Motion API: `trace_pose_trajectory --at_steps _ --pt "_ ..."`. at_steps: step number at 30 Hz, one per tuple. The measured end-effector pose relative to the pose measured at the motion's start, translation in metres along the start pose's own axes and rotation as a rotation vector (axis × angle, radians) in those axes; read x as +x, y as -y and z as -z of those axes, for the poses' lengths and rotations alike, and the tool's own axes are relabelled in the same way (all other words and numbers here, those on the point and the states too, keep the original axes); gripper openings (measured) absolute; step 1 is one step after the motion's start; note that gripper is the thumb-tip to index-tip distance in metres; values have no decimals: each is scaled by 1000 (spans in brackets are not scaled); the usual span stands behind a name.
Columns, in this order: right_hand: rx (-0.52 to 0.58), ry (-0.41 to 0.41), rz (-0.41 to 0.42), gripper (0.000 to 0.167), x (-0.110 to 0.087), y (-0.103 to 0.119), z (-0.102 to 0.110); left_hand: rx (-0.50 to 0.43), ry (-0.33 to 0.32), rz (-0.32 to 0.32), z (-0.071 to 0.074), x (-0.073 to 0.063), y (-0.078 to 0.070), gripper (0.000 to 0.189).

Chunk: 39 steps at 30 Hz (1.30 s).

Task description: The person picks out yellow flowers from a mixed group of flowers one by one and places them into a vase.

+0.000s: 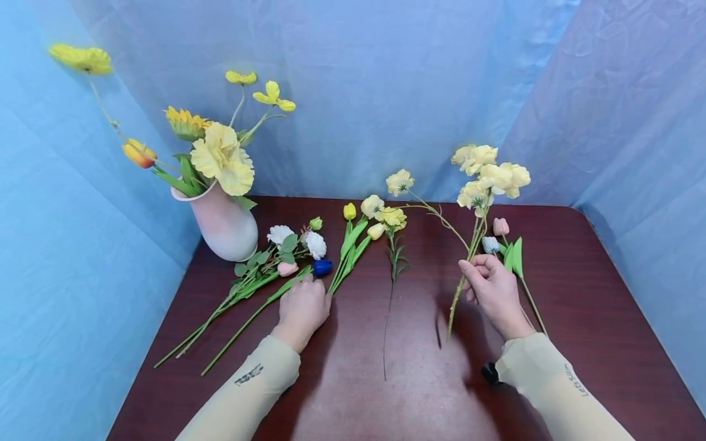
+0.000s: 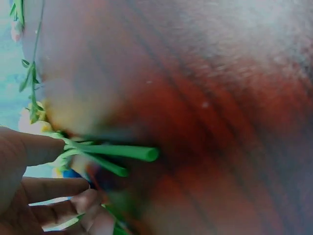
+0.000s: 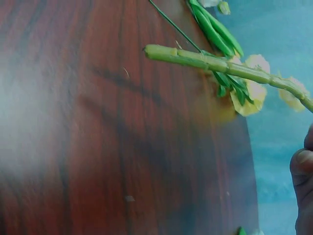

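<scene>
My right hand (image 1: 493, 294) pinches the thick jointed stem (image 3: 210, 62) of a branched spray of cream-yellow flowers (image 1: 493, 177). The spray stands nearly upright, with its cut end hanging over the table and one side branch reaching left. My left hand (image 1: 304, 309) pinches the green stems (image 2: 112, 151) of two tulips, a yellow one (image 1: 350, 211) and a pale yellow one (image 1: 377, 231). Their stem ends stick out past the thumb in the left wrist view. Just beyond this hand's knuckles lies a blue tulip (image 1: 322, 267).
A pinkish-white vase (image 1: 226, 226) holding yellow and orange flowers stands back left. White flowers (image 1: 315, 244) and a pink tulip (image 1: 287, 268) lie before it. One thin-stemmed yellow flower (image 1: 393, 218) lies mid-table. Pink (image 1: 501, 226) and pale blue (image 1: 489, 245) tulips lie by my right hand.
</scene>
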State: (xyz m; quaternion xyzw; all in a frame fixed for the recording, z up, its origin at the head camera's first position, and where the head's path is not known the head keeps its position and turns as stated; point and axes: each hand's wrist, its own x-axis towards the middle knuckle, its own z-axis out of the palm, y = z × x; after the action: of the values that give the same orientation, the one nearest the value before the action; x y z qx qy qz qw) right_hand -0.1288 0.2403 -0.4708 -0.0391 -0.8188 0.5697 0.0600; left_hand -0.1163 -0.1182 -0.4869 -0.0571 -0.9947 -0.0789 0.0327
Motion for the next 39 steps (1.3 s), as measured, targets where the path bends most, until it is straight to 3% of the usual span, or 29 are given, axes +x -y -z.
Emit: trace_pose_trajectory --at_steps 5,9,15,22,27,33,35,39 --pt "95 32 -58 31 -3 -1 -14 65 -48 -110 12 -1 -10 28" --pt "219 45 -134 30 -6 -1 -27 86 -51 -174 18 -1 -18 28" --pt "380 111 -254 27 -13 -3 -52 76 -41 -231 16 0 -22 25" --pt "439 220 -409 23 -19 -3 -79 52 -40 -265 14 3 -25 23" --pt "352 371 -439 28 -18 -2 -82 30 17 -253 14 5 -27 21" --pt "137 563 -326 47 -14 -1 -69 -2 102 -253 13 6 -29 23" --pt "68 576 -273 46 -12 -3 -60 2 92 -253 12 7 -28 24" --pt "-145 513 -130 39 -8 -9 -39 31 49 -215 11 10 -24 21"
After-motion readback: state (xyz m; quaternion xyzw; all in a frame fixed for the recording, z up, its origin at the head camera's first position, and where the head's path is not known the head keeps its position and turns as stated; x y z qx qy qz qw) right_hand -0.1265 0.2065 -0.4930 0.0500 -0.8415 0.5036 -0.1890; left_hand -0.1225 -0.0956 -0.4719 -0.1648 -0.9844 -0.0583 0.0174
